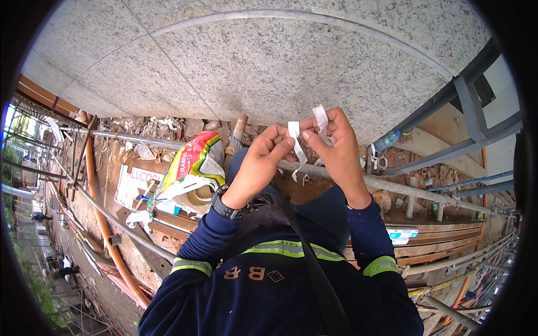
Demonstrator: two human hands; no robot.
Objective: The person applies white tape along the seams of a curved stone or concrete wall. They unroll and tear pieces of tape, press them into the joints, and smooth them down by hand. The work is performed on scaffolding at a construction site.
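Observation:
My left hand (259,161) is closed in a pinch on a thin white strip (295,132), whose lower end dangles in a curl. Close beside it, my right hand (342,155) pinches another length of white strip (321,117) that stands up above the fingers. Whether the two lengths are one piece cannot be made out. Both hands are held in front of my body, near the foot of a speckled grey stone wall (258,67). A dark watch (228,208) is on my left wrist.
Left of my hands sits a red, yellow and white plastic bag (193,159), with a roll of tape (200,195) at its opening. Metal scaffold tubes (386,185) run across below the hands. A plastic bottle (386,140), a blue rope (471,181) and wooden planks (437,245) are to the right.

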